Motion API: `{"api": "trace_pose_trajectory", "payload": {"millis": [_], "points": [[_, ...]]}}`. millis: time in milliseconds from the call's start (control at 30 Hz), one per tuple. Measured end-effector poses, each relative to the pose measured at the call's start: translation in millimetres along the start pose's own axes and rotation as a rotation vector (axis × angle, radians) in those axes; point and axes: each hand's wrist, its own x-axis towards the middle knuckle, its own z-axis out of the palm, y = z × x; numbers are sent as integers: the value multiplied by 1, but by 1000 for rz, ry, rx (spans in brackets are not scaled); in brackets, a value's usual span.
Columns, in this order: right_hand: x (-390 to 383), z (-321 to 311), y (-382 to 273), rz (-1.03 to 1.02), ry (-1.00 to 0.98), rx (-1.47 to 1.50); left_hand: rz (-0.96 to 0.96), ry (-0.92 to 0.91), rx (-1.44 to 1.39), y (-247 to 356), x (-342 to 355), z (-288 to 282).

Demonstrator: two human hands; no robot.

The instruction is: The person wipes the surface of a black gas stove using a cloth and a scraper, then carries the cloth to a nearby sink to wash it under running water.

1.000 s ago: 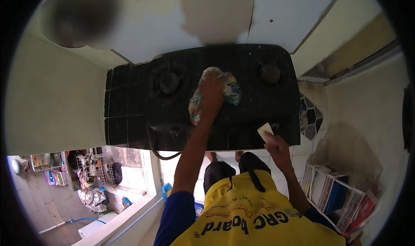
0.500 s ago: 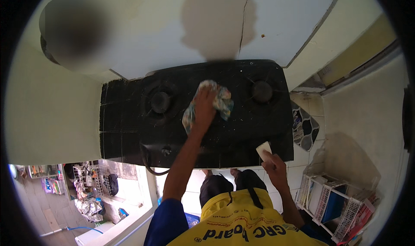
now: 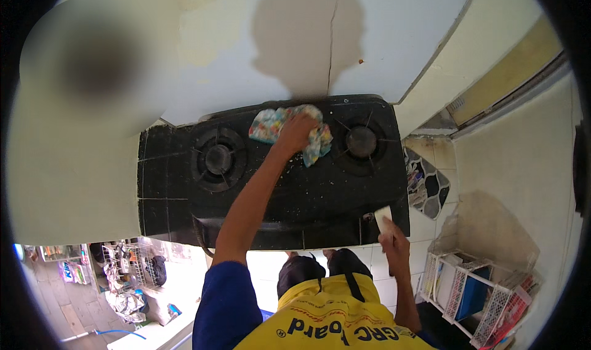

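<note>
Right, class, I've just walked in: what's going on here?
A person is at a black two-burner stove. Their left hand is on a crumpled, multicoloured cloth, which lies between the left burner and the right burner; whether the fingers grip it or only press it is unclear. Their right hand holds a small, flat, whitish piece by the stove's front right corner. Pale specks are scattered over the stove top.
</note>
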Motion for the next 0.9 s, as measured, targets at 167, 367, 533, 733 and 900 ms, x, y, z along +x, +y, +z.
{"api": "trace_pose_trajectory", "payload": {"millis": [167,367,533,733,900], "points": [[135,-5,-49,-398,-2,-201,-184,-15,-95,50,-92,-19],[335,23,-113,-656,-78,-832,-371,179,-194,98,-157,-17],[376,60,-103,-669,-134,-1007,-408,334,-257,97,-165,-6],[372,72,-79,-649,-77,-923,-451,332,-303,100,-161,-7],[366,70,-83,-621,-39,-1095,-457,345,-278,99,-163,-5]]}}
